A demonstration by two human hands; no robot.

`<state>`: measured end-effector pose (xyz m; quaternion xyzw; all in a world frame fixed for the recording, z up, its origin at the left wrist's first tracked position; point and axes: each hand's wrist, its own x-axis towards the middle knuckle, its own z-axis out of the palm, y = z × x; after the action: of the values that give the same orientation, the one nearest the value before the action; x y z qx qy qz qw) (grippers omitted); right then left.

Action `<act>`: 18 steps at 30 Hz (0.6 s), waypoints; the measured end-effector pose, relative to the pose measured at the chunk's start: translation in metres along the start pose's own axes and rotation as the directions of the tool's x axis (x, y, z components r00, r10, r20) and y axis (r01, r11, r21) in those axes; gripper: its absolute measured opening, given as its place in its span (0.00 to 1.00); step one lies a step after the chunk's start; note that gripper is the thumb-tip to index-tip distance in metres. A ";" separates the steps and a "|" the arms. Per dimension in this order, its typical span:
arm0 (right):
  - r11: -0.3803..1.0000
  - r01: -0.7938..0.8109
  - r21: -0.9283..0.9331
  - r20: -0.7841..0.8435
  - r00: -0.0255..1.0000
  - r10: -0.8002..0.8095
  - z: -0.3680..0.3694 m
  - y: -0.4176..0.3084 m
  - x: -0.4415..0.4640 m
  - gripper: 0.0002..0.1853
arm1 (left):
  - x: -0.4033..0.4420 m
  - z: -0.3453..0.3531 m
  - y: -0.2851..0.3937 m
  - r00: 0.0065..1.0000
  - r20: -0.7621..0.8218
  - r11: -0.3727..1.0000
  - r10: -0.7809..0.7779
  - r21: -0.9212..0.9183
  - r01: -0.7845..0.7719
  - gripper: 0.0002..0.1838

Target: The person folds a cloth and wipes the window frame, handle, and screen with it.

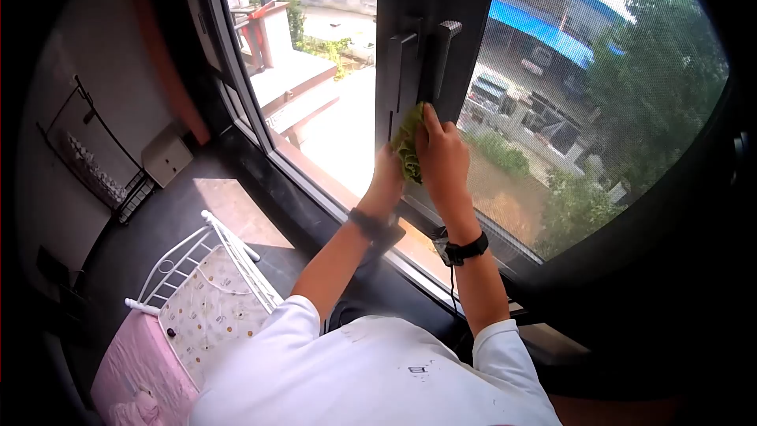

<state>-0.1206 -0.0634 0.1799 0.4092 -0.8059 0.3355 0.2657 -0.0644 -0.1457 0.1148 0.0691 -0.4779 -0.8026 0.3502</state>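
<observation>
My right hand (pixel 445 159) grips a crumpled green cloth (pixel 408 146), its thumb and fingers closed on the upper right part. On the cloth's left side is my left hand (pixel 385 180), blurred by motion and close against the cloth; its fingers do not show clearly. Both hands are in front of the dark window frame (pixel 422 0), below two upright window handles (pixel 446 47). A black band (pixel 467 249) circles my right wrist, and a blurred dark band (pixel 371 229) is on my left.
An open window section at left shows a yard outside; a mesh screen (pixel 544 110) covers the right section. The dark sill (pixel 268 181) runs below. A white metal bed frame (pixel 229 241) with a patterned mattress (pixel 209 300) and pink bedding (pixel 142 355) stands lower left. A rack (pixel 98 158) is farther left.
</observation>
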 end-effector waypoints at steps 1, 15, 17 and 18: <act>1.000 -0.002 -0.018 0.001 1.000 0.002 0.002 0.000 -0.004 0.19 | 0.003 -0.003 -0.004 0.999 -0.036 0.999 -0.037 0.018 0.038 0.18; 0.953 -0.227 0.199 -0.338 0.897 0.284 -0.091 0.044 -0.097 0.22 | -0.055 0.080 -0.008 0.920 0.282 0.697 0.271 0.602 -0.390 0.19; 0.944 -0.266 0.193 -0.389 0.863 0.323 -0.110 0.056 -0.107 0.22 | -0.064 0.105 -0.007 0.918 0.311 0.719 0.246 0.576 -0.388 0.20; 0.931 -0.284 0.228 -0.441 0.822 0.359 -0.118 0.063 -0.114 0.21 | -0.066 0.114 -0.009 0.902 0.376 0.716 0.212 0.569 -0.405 0.20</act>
<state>-0.0954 0.1086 0.1544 0.1912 -0.7450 0.5260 0.3628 -0.0705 -0.0195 0.1540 -0.0140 -0.7698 -0.5242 0.3639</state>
